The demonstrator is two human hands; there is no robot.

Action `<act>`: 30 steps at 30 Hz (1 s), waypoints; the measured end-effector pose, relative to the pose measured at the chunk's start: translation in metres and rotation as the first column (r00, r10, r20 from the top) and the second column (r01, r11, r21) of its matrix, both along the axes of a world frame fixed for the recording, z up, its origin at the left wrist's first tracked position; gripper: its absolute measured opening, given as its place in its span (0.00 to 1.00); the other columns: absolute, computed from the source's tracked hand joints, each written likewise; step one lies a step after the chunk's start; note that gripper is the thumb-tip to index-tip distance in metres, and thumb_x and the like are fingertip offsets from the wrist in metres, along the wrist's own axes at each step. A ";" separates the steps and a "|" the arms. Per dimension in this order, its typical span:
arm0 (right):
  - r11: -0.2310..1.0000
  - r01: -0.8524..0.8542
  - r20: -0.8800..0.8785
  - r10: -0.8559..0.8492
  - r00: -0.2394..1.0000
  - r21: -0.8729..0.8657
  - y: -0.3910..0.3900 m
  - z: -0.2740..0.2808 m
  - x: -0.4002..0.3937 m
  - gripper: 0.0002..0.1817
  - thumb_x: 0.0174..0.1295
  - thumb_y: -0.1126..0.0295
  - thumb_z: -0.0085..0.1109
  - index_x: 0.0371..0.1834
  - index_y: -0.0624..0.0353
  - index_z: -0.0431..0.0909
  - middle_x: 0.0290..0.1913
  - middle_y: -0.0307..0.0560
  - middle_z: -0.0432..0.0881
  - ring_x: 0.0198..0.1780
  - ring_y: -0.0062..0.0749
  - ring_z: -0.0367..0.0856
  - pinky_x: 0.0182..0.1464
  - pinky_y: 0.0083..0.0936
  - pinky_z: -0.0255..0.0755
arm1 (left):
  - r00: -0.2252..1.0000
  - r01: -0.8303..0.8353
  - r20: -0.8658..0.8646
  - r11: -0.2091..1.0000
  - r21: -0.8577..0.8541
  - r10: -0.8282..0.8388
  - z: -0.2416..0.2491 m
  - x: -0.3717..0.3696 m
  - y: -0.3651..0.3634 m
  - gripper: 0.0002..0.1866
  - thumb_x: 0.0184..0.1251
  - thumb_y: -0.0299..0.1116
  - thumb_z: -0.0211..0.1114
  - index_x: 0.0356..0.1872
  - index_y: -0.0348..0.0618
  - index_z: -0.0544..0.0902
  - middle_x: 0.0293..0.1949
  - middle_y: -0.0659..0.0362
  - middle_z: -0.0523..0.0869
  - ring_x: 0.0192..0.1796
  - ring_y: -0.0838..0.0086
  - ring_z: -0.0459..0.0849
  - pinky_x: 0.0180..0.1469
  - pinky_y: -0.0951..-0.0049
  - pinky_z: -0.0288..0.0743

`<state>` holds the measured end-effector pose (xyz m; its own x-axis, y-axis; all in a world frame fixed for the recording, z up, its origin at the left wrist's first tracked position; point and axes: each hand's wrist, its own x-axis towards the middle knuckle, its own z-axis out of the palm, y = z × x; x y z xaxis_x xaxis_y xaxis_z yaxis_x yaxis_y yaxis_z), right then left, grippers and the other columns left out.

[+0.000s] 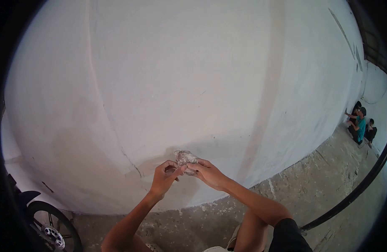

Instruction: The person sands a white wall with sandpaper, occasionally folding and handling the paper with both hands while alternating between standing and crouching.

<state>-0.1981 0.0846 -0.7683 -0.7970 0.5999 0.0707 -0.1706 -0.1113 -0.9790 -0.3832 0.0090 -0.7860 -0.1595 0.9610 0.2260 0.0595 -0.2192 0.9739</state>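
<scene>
Both hands are raised in front of the white wall [193, 84], close together at the lower middle of the head view. Between them is a small, crumpled, whitish-grey bundle [186, 157] with a dusty, speckled surface; its exact kind I cannot tell. My right hand [207, 173] grips its lower right side, thumb across the front. Fingers bent and pinched, my left hand [165, 175] holds the lower left edge, its thumb meeting the right thumb under the bundle. The bundle's upper part sticks up above the fingers and overlaps the wall in this view.
A wheel with a brake disc [55, 231] stands at the lower left by the wall. Stained concrete floor [302, 189] runs along the wall's foot. A black curved bar [353, 195] crosses the right side. Several people [360, 126] crouch by the wall at far right.
</scene>
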 end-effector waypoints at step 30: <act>0.906 -0.353 -0.273 0.288 0.918 -0.233 0.007 0.012 0.028 0.12 0.65 0.76 0.49 0.50 0.60 0.76 0.49 0.37 0.79 0.53 0.23 0.77 0.62 0.26 0.70 | 0.999 0.031 -0.021 0.991 0.127 -0.029 0.000 0.005 0.000 0.11 0.68 0.30 0.68 0.34 0.43 0.73 0.28 0.64 0.75 0.28 0.81 0.73 0.32 0.77 0.69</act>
